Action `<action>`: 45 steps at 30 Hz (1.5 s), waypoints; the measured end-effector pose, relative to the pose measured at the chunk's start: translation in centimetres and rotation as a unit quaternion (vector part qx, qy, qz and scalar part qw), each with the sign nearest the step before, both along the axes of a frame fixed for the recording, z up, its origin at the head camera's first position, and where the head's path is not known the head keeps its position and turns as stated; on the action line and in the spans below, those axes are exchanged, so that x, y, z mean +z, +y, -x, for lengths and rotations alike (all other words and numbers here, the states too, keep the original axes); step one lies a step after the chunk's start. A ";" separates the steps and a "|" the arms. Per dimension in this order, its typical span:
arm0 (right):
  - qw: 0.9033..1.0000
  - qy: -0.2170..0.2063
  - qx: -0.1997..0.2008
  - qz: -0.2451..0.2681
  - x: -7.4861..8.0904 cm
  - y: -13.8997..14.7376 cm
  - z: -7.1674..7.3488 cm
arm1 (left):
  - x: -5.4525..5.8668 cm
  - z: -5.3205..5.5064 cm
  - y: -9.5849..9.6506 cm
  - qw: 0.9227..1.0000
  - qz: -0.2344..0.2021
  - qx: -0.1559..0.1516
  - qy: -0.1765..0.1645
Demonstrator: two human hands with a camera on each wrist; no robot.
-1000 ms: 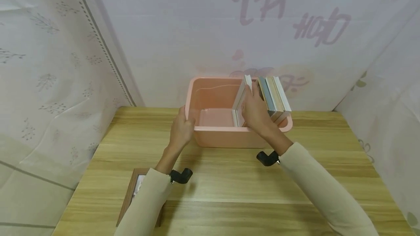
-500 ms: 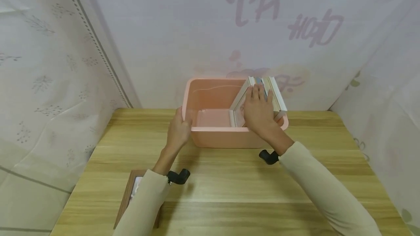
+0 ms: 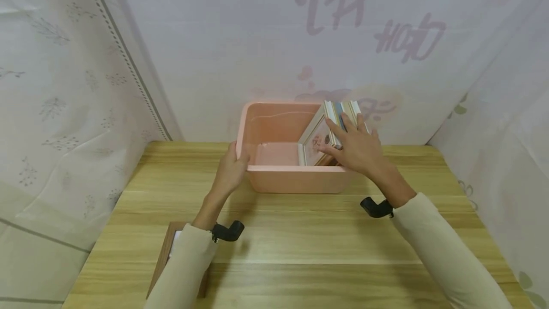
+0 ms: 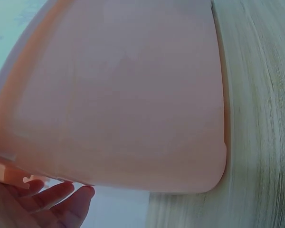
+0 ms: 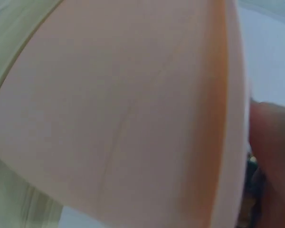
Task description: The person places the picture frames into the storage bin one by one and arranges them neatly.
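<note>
A pink plastic basin (image 3: pixel 296 179) stands on the wooden table, with its side wall filling both wrist views. Several picture frames (image 3: pixel 310 144) lean together in its right half; the nearest has a white border and a small pink print. My left hand (image 3: pixel 229 170) grips the basin's left rim, thumb inside. In the left wrist view its fingers (image 4: pixel 78 204) show under the rim. My right hand (image 3: pixel 360 149) lies over the frames' upper edges with its fingers spread, covering the basin's right end. A blurred part of that hand (image 5: pixel 275 147) shows past the rim in the right wrist view.
A brown wooden picture frame (image 3: pixel 160 266) lies on the table (image 3: pixel 309 232) at the front left, partly under my left sleeve (image 3: pixel 182 266). A printed white cloth (image 3: pixel 223 37) hangs directly behind the table, with more cloth at both sides.
My right hand has let go of the white-bordered frame, which now leans against the others, and has shifted right with fingers spread over them. The left hand stays on the rim.
</note>
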State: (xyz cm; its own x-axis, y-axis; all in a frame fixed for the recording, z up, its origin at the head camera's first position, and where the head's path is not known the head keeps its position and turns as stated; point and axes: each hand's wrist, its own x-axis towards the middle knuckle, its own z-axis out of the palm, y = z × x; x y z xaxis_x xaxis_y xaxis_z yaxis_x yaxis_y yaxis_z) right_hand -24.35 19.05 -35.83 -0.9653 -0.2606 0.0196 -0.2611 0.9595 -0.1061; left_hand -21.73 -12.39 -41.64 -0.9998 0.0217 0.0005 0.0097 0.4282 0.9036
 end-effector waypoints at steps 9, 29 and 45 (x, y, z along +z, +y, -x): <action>0.999 0.029 0.008 -0.032 -1.2 0.5 -0.1 | -0.2 -1.6 -2.1 0.998 0.023 -0.053 0.002; 0.999 0.046 -0.002 -0.028 -1.4 1.0 -0.3 | -6.1 -12.5 -9.2 0.917 0.373 -0.013 -0.142; 0.998 0.054 0.005 -0.028 -1.4 0.5 0.1 | -6.4 -13.6 -8.6 0.901 0.395 -0.008 -0.178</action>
